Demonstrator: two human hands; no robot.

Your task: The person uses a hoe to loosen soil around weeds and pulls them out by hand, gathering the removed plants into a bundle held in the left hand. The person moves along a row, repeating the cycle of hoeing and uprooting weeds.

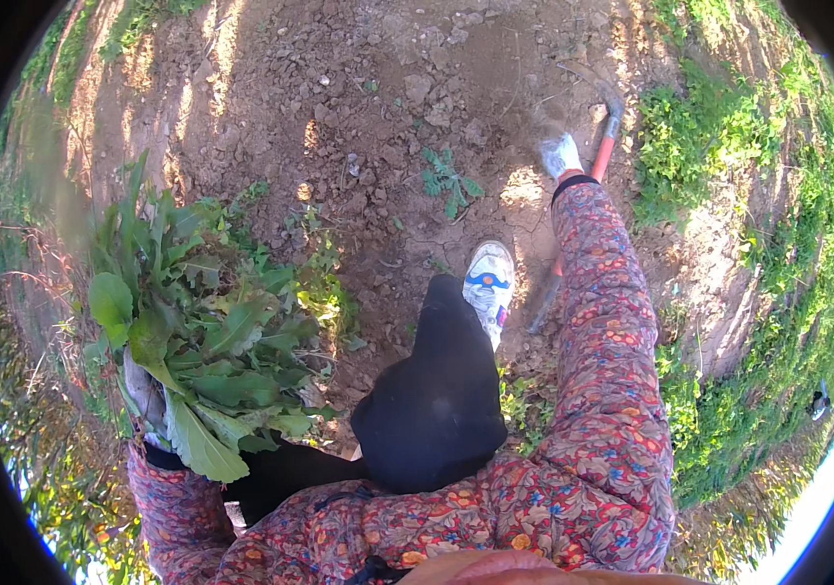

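the left hand [147,395], in a pale work glove, is closed round the stems of a big bunch of leafy green weeds [207,322], held low beside the left knee; the leaves fan up and away from the fist, so the bunch's long axis runs from the grip outward toward the bare ground ahead, leaf tips pointing away from the body

the right hand [560,156], also gloved, is stretched well forward and clamped on the orange handle of a long-handled digging tool [588,190]; from that grip the shaft slants back down toward the white sneaker [489,285], ending just beside it, while above the fist it carries on a short way to a dark end near the grassy strip [700,156], too blurred to say what kind of head it is

judging by this, the work stands at gathering: one armful is already pulled and held, and the tool is planted on the tilled soil [358,107]. a small green plant [449,180] sits in the dirt to the left of the tool grip, apart from both hands. taking it would seem to call for working the tool with one hand only, since the other is full, or setting the bunch down first
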